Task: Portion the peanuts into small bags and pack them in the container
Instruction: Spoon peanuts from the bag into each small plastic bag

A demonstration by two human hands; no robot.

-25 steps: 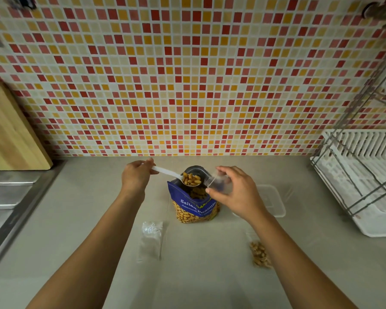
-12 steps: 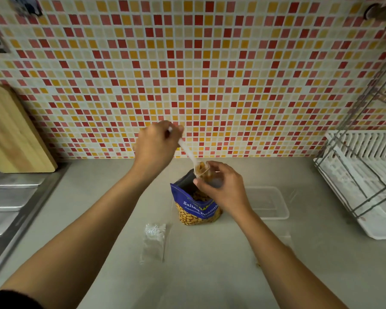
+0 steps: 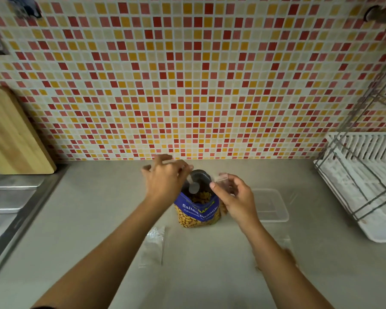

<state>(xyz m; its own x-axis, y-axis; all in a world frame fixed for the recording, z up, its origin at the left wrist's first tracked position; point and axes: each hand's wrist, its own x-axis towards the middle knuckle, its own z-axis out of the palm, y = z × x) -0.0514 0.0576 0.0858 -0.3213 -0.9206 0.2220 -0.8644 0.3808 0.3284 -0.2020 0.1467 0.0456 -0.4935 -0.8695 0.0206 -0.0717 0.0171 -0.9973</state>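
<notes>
Over the mouth of the pack (image 3: 198, 210), my left hand (image 3: 165, 181) has its fingers (image 3: 157, 158) fanned wide. The spoon (image 3: 194, 188) stands bowl-down among the peanuts just under the thumb side. Blur hides whether thumb and forefinger pinch its handle or are clear of it, so I cannot tell. Standing the spoon inside the pack makes sense to me: loose nuts drop into the stock, not onto the counter (image 3: 98, 219).

My right hand (image 3: 236, 197) pinches the bag (image 3: 222, 180) by its rim between thumb and curled fingers. The bag's mouth is up and just beside the pack's opening. I judge it is held there so a spoonful has little way to travel and the fill hangs below the grip. How full it is, I cannot make out.

The container (image 3: 270, 206) sits open on the counter just right of the pack, near that hand, handy for dropping a finished bag in; I see none in it. Spare bags (image 3: 153, 241) lie flat in front of the pack, between my forearms, within the left hand's reach.
</notes>
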